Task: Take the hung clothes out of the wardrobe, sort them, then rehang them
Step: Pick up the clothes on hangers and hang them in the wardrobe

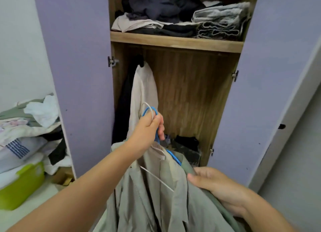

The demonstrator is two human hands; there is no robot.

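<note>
1. Lilac doors [81, 75] stand open on either side of a wooden wardrobe [192, 96]. Folded clothes [173, 18] are stacked on its upper shelf [175, 41]. At 9 o'clock a heap of laundry [29, 127] lies above a green tub [22, 186].

2. Two hanger hooks, one blue [150, 110] and one white [145, 105], are gripped together in the left hand [147, 132], whose fingers are curled tight round both wires, just below centre.

3. The khaki shirts [156, 197] on those hangers hang toward 6 o'clock. Their right shoulder is steadied by the right hand [217, 186] at 5 o'clock, thumb pressed on top of the fabric and fingers tucked beneath it.

4. A beige garment [144, 86] and a dark one [125, 99] are seen on the rail at 11 o'clock, so removal is judged unfinished.

5. Both hooks are best kept bunched in one fist, so neither hanger slips free while the bundle is carried.

6. The hems should be lifted clear of the wardrobe floor clutter [187, 145] before the bundle is drawn outward.

7. The shirts are best laid flat on a surface with the hooks aligned, so later sorting is made easier.
</note>
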